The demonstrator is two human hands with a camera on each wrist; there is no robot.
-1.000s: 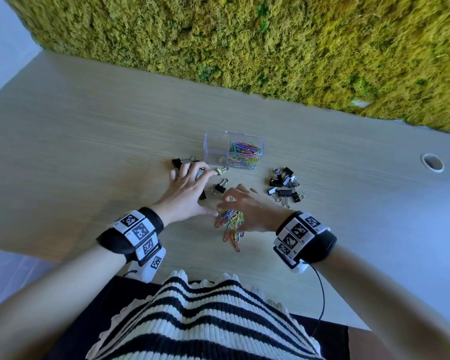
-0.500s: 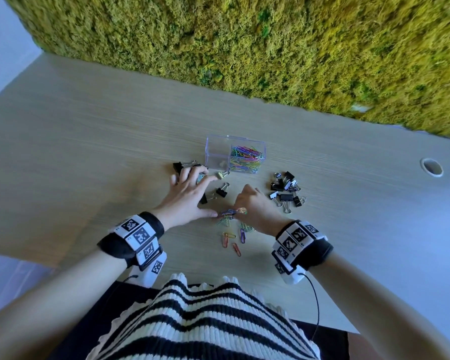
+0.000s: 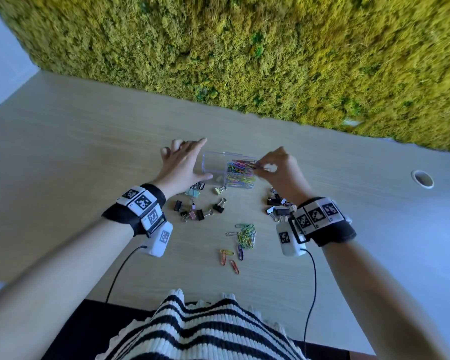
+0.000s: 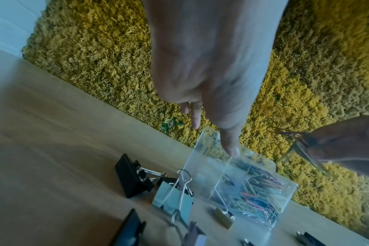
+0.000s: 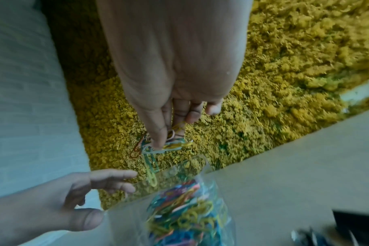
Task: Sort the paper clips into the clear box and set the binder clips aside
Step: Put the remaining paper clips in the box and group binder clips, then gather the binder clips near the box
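Observation:
The clear box [image 3: 213, 165] stands mid-table, with coloured paper clips [image 3: 240, 174] heaped in its right half. My right hand [image 3: 257, 166] hovers over that half and pinches a small bunch of paper clips [image 5: 173, 144] between thumb and fingers. My left hand [image 3: 202, 158] is at the box's left end, fingers straight, with the thumb tip [image 4: 232, 149] touching the box's rim. More loose paper clips [image 3: 244, 236] lie on the table nearer me. Binder clips lie in two groups, one on the left [image 3: 192, 203] and one on the right [image 3: 277, 206].
A yellow-green moss wall [image 3: 244, 61] runs along the table's far edge. A round cable hole [image 3: 422, 178] sits at the far right of the wooden table [image 3: 89, 152]. Black cables hang from both wrist cameras toward my striped top [image 3: 205, 328].
My right hand has lifted a bunch of paper clips from the pile near me and carried it over the box. My left hand has left the binder clips and moved to the box's left end.

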